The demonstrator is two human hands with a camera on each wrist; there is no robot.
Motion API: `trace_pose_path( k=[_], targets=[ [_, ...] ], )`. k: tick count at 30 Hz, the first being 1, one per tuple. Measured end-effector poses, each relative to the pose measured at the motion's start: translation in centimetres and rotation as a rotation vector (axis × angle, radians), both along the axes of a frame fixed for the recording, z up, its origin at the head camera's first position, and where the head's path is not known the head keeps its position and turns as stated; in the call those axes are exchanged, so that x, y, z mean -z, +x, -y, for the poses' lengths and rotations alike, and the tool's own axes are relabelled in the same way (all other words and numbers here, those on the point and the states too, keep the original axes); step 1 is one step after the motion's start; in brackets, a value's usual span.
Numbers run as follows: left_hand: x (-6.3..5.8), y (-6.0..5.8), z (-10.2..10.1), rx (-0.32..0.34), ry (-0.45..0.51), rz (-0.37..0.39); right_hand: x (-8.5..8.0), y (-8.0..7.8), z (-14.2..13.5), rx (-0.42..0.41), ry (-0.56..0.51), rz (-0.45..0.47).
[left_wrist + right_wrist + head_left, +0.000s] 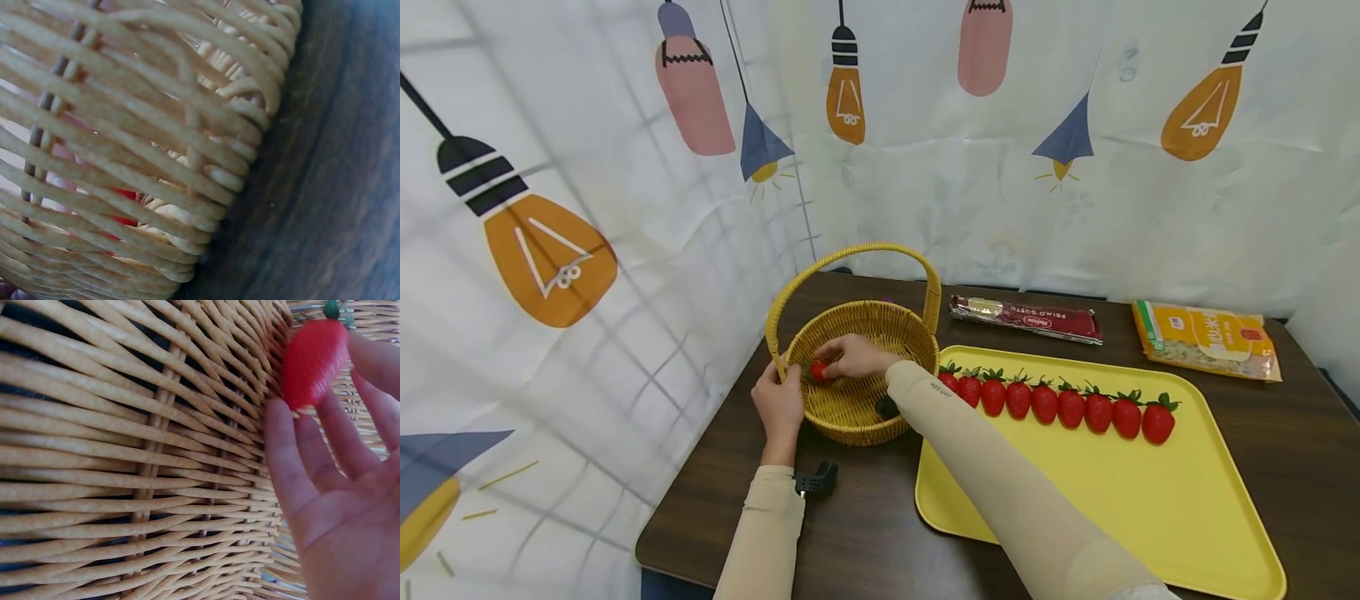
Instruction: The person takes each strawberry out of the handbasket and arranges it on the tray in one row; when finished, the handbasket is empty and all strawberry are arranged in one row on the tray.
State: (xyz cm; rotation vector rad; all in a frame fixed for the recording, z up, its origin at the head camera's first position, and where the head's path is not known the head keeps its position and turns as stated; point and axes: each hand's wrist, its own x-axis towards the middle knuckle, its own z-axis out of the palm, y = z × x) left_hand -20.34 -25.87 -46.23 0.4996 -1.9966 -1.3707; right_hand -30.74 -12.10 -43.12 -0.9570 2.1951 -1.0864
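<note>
A yellow wicker basket [842, 429] with a tall arched handle stands at the left of the table. My left hand [778, 404] grips its left rim near the foot of the handle. Inside the basket, my right hand [852, 357] pinches a red strawberry [315, 362] with a green leafy top, close to the left wall. The right wrist view shows the thumb and fingers [287, 444] about the berry, beside the woven side. In the left wrist view the wicker wall [125, 125] fills most of the picture, and bits of red show through its gaps.
A yellow tray [1090, 492] right of the basket bears a row of several strawberries [1044, 403], with my right forearm crossing above it. Behind it lie a dark red packet [1026, 319] and a yellow-orange bag [1210, 340]. A printed curtain [925, 192] hangs behind the table.
</note>
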Motion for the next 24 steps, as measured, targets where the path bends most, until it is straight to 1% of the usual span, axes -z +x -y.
trace_pose_path(
  k=[8,16,20,24],
  targets=[
    [0.07,0.09,0.1,-0.004,0.008,0.011,0.6,0.01,0.07,-0.058,0.001,0.13],
    [0.21,-0.1,0.14,0.012,0.019,0.004,0.54,0.25,-0.03,-0.064,-0.019,0.27],
    [0.08,-0.03,0.1,0.017,0.034,0.008,0.42,0.38,-0.06,-0.116,-0.013,0.288],
    [-0.03,0.03,0.07,0.021,0.036,0.009,0.34,0.39,-0.05,-0.171,-0.021,0.332]
  ],
)
